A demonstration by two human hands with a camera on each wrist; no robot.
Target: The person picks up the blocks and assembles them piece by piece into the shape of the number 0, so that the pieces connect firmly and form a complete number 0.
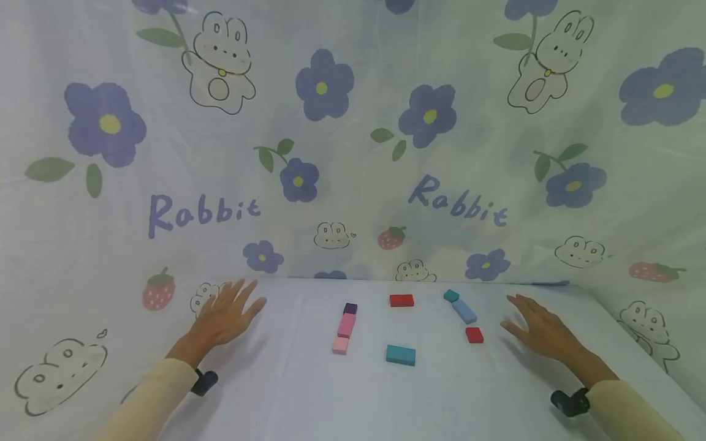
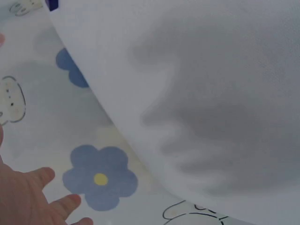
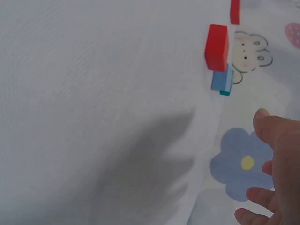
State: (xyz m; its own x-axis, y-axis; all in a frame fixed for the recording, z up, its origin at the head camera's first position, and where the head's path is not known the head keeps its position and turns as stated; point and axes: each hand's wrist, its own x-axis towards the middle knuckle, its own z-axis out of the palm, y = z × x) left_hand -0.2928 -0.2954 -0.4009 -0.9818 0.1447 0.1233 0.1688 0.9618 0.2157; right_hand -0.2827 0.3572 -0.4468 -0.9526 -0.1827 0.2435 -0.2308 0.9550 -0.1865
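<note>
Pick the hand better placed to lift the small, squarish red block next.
Right, I'd judge: the right hand hovers empty near that small red block. The left hand is also empty but much farther off, with the darker pink rectangular block lying between.

Fingers (image 2: pixel 43 176) spread; shadow (image 2: pixel 220 117) across white surface (image 2: pixel 101 61).

The counter (image 1: pixel 309 398) is white. The cloth (image 1: pixel 353 153) is white, with blue-purple flowers (image 1: pixel 309 86) with yellow middles, green leaves (image 1: pixel 49 169), red strawberries (image 1: pixel 159 295) and rabbits (image 1: pixel 220 70) in black lines. The "Rabbit" words (image 1: pixel 160 214) are purple. There is a dark purple block (image 1: pixel 350 309), a pink block (image 1: pixel 346 325), a pale pink block (image 1: pixel 340 345), a light blue block (image 1: pixel 464 311), a big teal block (image 1: pixel 401 355), a small teal block (image 1: pixel 451 296), a long red block (image 1: pixel 401 301) and a short red block (image 1: pixel 474 335). The sleeves (image 1: pixel 149 398) are pale yellow.
</note>
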